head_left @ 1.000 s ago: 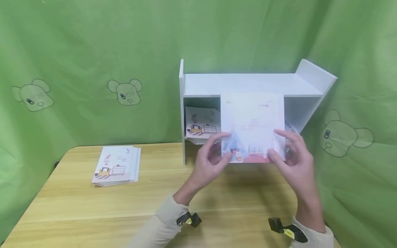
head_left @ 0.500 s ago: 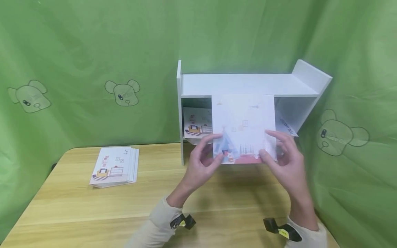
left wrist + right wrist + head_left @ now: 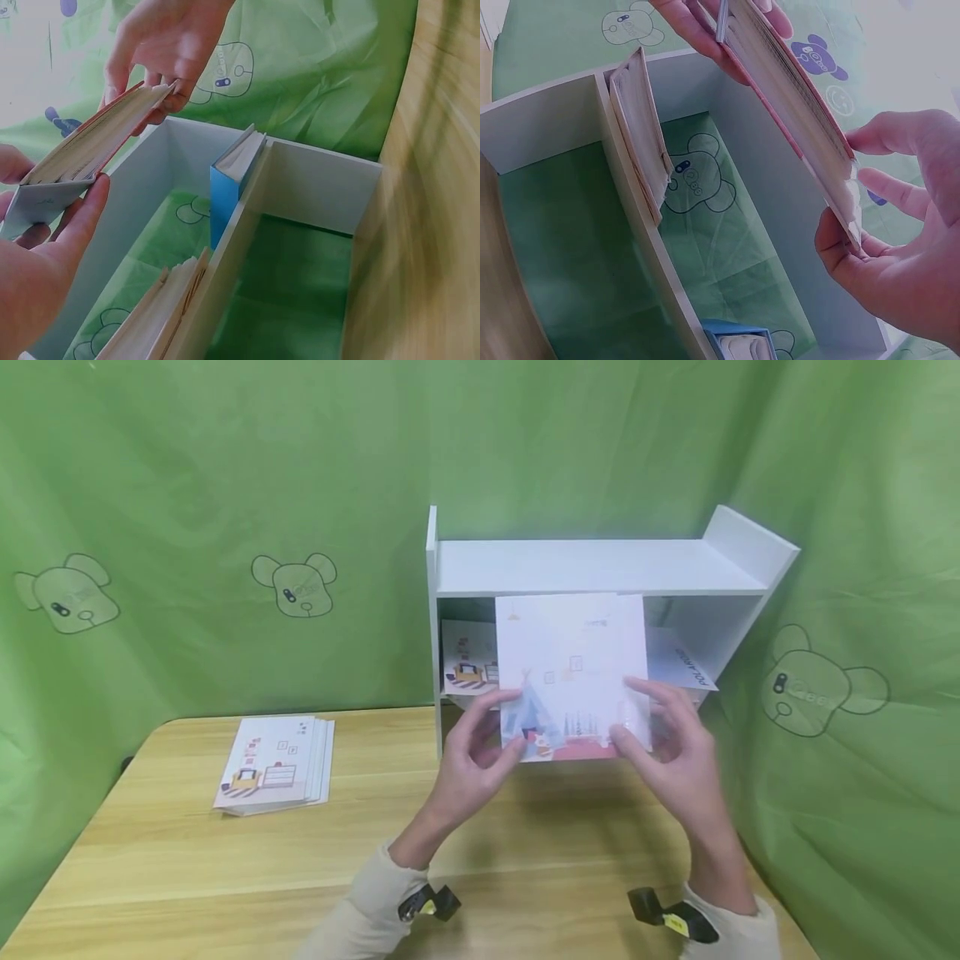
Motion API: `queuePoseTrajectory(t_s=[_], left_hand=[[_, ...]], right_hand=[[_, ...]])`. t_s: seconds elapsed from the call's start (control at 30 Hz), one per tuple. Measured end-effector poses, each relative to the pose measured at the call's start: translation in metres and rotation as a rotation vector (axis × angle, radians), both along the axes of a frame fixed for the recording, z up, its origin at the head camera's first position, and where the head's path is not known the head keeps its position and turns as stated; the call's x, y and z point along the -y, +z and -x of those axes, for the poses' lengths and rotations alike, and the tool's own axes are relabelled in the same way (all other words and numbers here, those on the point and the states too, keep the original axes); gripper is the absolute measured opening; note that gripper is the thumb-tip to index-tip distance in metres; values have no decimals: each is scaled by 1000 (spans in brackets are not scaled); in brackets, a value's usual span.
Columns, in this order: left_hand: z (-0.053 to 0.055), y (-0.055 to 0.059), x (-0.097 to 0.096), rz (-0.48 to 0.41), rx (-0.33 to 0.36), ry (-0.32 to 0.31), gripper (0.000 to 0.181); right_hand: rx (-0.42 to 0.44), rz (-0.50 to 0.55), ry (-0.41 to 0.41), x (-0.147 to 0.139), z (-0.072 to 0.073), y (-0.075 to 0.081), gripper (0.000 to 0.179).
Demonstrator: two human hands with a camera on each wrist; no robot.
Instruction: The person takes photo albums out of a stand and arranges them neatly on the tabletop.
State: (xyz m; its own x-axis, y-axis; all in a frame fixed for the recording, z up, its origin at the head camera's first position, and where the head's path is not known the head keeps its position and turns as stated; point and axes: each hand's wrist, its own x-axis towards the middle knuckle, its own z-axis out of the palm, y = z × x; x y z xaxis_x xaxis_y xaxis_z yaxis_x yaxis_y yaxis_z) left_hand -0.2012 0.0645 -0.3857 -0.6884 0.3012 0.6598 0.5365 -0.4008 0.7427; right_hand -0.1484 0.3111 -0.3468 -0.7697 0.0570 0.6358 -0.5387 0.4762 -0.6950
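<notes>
Head view: both hands hold one illustrated booklet [image 3: 572,677] upright in front of the open lower compartment of the white desk shelf [image 3: 592,566]. The left hand [image 3: 477,752] pinches the booklet's lower left corner between thumb and fingers; the right hand [image 3: 672,752] grips its lower right edge the same way. The booklet is in the air, clear of the tabletop [image 3: 195,860], and it hides the middle of the compartment.

Inside the shelf, a few booklets with the same pastel covers [image 3: 467,658] already lean at the left end, and another book [image 3: 678,662] leans at the right. The left wrist view shows a blue-spined book [image 3: 234,180] standing against the shelf's divider, with the held booklet [image 3: 90,146] above the opening.

A stack of similar booklets [image 3: 276,762] lies flat on the tabletop, well apart to the left. Judging from this, the shelving is partly done: some booklets are in, one is held at the opening, and the stack is left.
</notes>
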Motion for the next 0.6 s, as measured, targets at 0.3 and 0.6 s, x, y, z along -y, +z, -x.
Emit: queuePoseTrajectory(t_s=[0.3,0.6], left_hand=[[0,-3,10,-5,11,-1,55],[-1,-8,18,2,4,19,54]], right_hand=[[3,-21,-5,7,2,-3,63],[17,-49,-15,15,2,-3,63]])
